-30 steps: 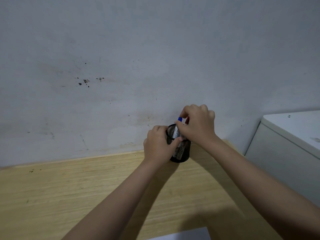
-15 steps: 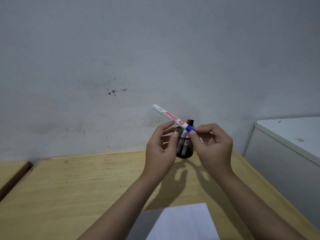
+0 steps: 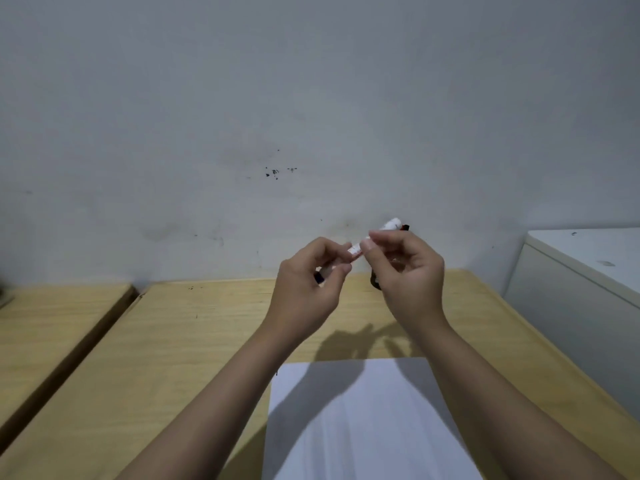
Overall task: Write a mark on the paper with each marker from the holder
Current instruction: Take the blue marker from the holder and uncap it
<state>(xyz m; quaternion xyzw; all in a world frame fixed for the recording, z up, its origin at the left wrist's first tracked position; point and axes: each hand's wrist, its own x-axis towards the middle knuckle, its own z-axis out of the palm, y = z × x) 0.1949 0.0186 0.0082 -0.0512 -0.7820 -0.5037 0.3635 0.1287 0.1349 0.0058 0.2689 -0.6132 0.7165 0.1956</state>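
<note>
Head view: we hold the white marker pen across both grips.
Its long axis slants between left hand, pinching the dark cap end, and right hand, pinching the barrel.

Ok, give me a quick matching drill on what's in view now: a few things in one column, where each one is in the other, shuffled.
Things:
1. marker
2. paper
3. holder
4. cabinet

Places:
A. flat on the table, near the person
B. held in the air between both hands
C. at the right edge, beside the table
D. at the back of the table, mostly hidden behind the right hand

Pairs: 1-B, 2-A, 3-D, 4-C. The left hand grips the marker's lower end.
</note>
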